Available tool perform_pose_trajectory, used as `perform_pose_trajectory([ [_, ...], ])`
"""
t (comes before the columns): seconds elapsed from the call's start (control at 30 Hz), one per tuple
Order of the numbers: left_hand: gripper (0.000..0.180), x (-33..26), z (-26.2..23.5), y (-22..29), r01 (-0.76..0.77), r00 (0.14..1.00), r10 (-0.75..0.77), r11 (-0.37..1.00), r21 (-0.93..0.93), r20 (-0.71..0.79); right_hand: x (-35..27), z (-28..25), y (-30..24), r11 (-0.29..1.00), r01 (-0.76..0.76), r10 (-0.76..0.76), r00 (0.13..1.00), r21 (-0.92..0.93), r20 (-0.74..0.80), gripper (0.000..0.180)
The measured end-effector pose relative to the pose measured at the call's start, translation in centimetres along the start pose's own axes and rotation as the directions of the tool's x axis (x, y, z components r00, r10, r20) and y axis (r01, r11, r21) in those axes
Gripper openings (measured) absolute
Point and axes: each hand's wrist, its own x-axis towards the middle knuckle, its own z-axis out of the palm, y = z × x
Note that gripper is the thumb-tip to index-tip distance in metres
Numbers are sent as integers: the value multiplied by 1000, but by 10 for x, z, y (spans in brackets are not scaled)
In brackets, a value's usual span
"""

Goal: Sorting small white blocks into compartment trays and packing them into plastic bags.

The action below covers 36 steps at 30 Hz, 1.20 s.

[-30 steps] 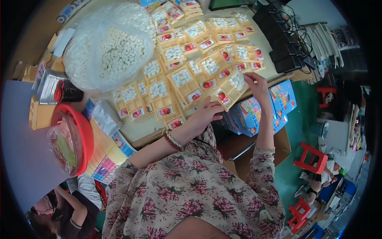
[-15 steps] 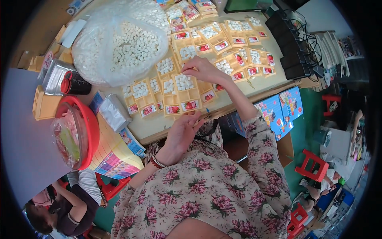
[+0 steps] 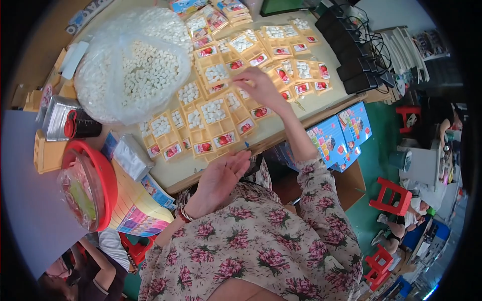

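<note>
Yellow trays [image 3: 213,113] of small white pieces lie in rows across the middle of the desk [image 3: 311,108], and I read the scene from my left across to my right. Far left, a red-rimmed bowl [image 3: 108,188] under clear film sits at the desk's near corner, with a metal tin [image 3: 57,118] just behind it. Next comes a big clear bag [image 3: 128,75] full of white pieces, touching the leftmost trays. My left hand [image 3: 218,180] hangs at the near edge of the desk, just beside the front row; its grip is released, palm flat, fingers spread, holding nothing. A bracelet [image 3: 185,214] shows at that wrist. Further right, my right hand [image 3: 258,85] reaches over the trays mid-desk with its fingertips pinched together above one tray; I cannot tell whether anything is between them. Beyond it lie more trays toward the far right edge, near a dark block of devices [image 3: 346,45]. Blue printed boxes [image 3: 341,133] stand below the desk on the right.
</note>
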Motion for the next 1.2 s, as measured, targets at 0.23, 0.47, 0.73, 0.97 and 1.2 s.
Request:
perform_pose_trajectory([
  [0.23, 50, 58, 50, 9, -603, 688, 254, -322, 730, 680, -49, -94, 55, 906, -364, 311, 919, -217, -242, 17],
  [0.47, 80, 171, 87, 26, -186, 673, 270, -839, 511, 688, -60, -81, 48, 842, -512, 440, 834, -172, -333, 21],
  [0.73, 99, 189, 101, 30, -139, 791, 199, -862, 487, 578, -87, -113, 80, 807, -460, 209, 809, -371, -549, 37],
  [0.97, 103, 189, 102, 38, -130, 801, 200, -861, 491, 564, -87, -162, 88, 675, -563, 448, 826, -477, -341, 55],
  [1.2, 101, 169, 104, 59, -259, 803, 61, -860, 439, 593, -60, -165, 82, 566, -394, 568, 823, -724, -4, 78],
])
